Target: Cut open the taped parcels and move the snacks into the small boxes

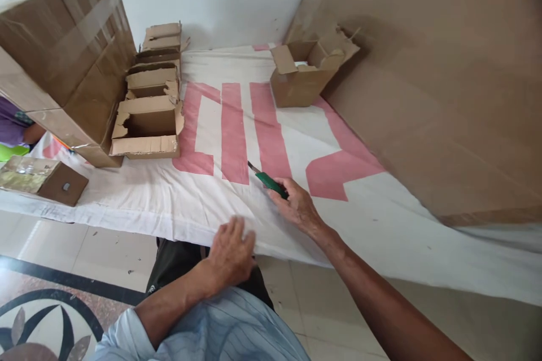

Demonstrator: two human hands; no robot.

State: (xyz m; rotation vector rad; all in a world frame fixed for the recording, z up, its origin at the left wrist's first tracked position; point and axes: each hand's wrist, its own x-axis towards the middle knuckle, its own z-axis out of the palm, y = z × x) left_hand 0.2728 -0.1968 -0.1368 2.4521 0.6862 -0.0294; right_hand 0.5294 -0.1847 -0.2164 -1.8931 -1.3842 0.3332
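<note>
My right hand (296, 206) grips a green-handled utility knife (267, 179), its blade pointing up and to the left over a white cloth with pink markings (220, 203) spread on the floor. My left hand (231, 251) rests palm down on the near edge of that cloth, fingers together, holding nothing.
A row of small open cardboard boxes (148, 127) lies at the left beside a large taped carton (63, 51). Another small open box (302, 76) stands at the back. A big cardboard sheet (444, 79) leans at the right. A small closed box (44, 179) sits at the far left.
</note>
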